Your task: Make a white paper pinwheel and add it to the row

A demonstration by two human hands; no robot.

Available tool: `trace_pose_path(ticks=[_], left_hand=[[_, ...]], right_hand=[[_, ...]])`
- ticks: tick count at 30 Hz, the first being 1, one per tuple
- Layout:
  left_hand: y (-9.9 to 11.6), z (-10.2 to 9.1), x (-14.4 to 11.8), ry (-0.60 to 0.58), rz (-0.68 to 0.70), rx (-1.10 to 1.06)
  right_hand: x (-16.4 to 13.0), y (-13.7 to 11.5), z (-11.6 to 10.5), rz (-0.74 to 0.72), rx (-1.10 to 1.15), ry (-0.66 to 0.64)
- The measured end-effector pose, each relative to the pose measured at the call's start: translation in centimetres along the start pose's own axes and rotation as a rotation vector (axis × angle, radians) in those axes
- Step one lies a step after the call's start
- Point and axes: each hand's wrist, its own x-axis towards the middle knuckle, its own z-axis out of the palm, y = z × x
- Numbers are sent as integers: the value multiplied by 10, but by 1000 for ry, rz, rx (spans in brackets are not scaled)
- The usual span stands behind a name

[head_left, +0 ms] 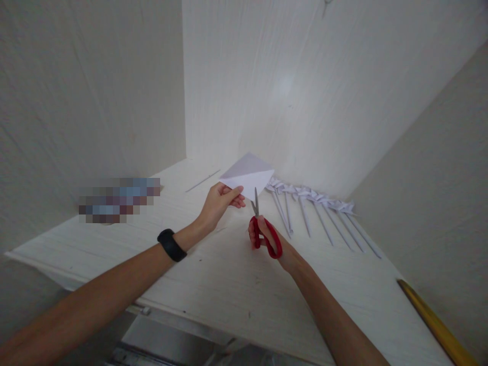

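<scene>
My left hand (221,202) pinches a folded white sheet of paper (248,176) by its near left edge and holds it above the white table (213,274). The fold forms a triangle shape pointing down. My right hand (267,241) grips red-handled scissors (263,231), fingers through the loops. The blades point up and sit just under the lower tip of the paper, nearly closed. A black band (172,245) is on my left wrist.
A row of several white paper flowers on rolled paper stems (316,211) lies at the back right of the table. A thin paper stick (203,181) lies at the back. A blurred patch (118,199) sits at the left. A yellow rod (434,320) leans at the right.
</scene>
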Motion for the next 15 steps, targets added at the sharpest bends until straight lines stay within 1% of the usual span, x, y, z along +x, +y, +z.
trace_pose_path(ticks=[6, 15], left_hand=[[1, 2, -2, -72, -44, 44], [0, 1, -1, -71, -47, 53]], right_hand=[[3, 3, -1, 5, 59, 10], [4, 8, -3, 22, 81, -32]])
